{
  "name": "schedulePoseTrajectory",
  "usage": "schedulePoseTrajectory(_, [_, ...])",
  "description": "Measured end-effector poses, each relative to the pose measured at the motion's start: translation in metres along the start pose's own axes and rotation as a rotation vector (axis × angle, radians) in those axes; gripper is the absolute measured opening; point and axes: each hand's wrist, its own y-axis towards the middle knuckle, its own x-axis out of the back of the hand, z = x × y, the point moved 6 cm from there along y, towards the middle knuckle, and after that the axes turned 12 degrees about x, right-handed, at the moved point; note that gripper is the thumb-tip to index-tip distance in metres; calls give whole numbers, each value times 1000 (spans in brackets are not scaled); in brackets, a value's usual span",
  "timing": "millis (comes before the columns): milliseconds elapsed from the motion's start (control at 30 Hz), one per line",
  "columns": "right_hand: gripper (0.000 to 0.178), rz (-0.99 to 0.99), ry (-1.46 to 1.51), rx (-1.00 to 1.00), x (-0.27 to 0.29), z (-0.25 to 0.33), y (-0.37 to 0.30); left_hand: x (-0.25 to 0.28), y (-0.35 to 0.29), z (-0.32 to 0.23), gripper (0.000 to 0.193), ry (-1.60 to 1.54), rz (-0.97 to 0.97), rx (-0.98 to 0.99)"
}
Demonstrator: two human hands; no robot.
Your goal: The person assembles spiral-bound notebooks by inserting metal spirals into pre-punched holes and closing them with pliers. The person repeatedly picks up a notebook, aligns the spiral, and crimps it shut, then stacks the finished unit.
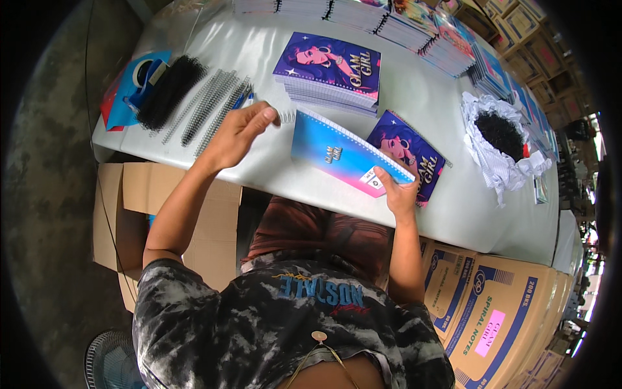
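My right hand [396, 189] grips a blue and pink notebook [327, 155] by its right end, thumb on the cover. A row of punched holes runs along its upper edge. At the notebook's upper left corner, a thin wire spiral coil [287, 117] sticks out, and the closed fingers of my left hand [241, 133] pinch its outer end. How far the coil runs through the holes I cannot make out. Partly behind my right hand lies a purple illustrated notebook [418, 155]. Beyond stands a stack of matching purple notebooks [329, 68].
Loose wire coils [217, 97], a bundle of black coils [172, 91] and a tape dispenser [146, 81] lie at the left. More notebook stacks [414, 39] line the far edge. Crumpled paper [499, 172] holds black scraps at the right. Cartons [489, 318] stand below the table.
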Motion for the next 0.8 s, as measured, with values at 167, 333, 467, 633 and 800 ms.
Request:
schedulePoseTrajectory(167, [31,35,39,20,-3,-6,1,-14,2,6,39,52,-88,-140])
schedulePoseTrajectory(333, [31,39,133,34,-5,1,3,-22,0,12,41,-1,17,-32])
schedulePoseTrajectory(467, [29,50,68,11,-6,6,-1,-41,-12,4,49,249,81,9])
schedulePoseTrajectory(633, [27,75,19,66,-5,3,-6,-13,-1,7,33,71,-76,-102])
schedulePoseTrajectory(800, [27,82,10,103,-8,3,-3,-14,12,5,45,102,48,18])
